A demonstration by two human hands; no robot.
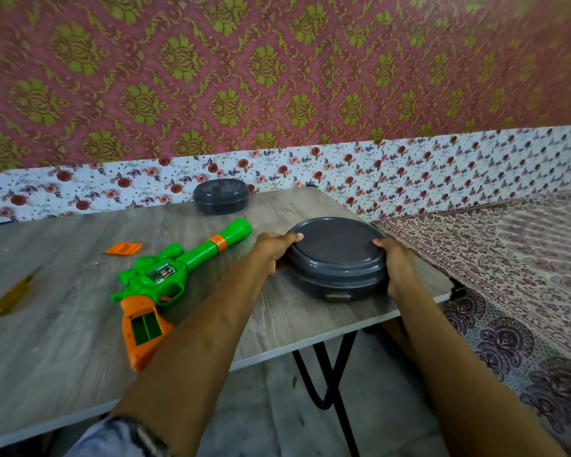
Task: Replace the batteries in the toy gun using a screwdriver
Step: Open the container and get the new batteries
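Hands flank a round dark grey lidded container [337,255] that sits near the right edge of the grey wood-grain surface [63,344]. The left hand [274,253] grips its left side, fingers [292,238] curled onto the lid's rim. The right hand [398,268] grips the opposite side the same way, so both hands have a firm hold of the container. The toy gun [172,275] lies flat on the surface just left of the left forearm, apart from both hands. Its green barrel points away towards the far right and its orange grip towards the near edge. The battery compartment [144,328] in the grip is uncovered and shows green slots inside. An orange battery cover [123,249] lies by itself farther back on the left, near the gun but not touching it. The screwdriver [12,296], with a yellow see-through handle, lies near the left edge. It is blurred and its tip cannot be made out. A smaller dark grey container [221,196], lid on, stands at the far edge of the surface by the flowered wall [409,166]. Black metal legs [333,374] show under the surface, and a bed [524,258] with a patterned sheet lies to the right.
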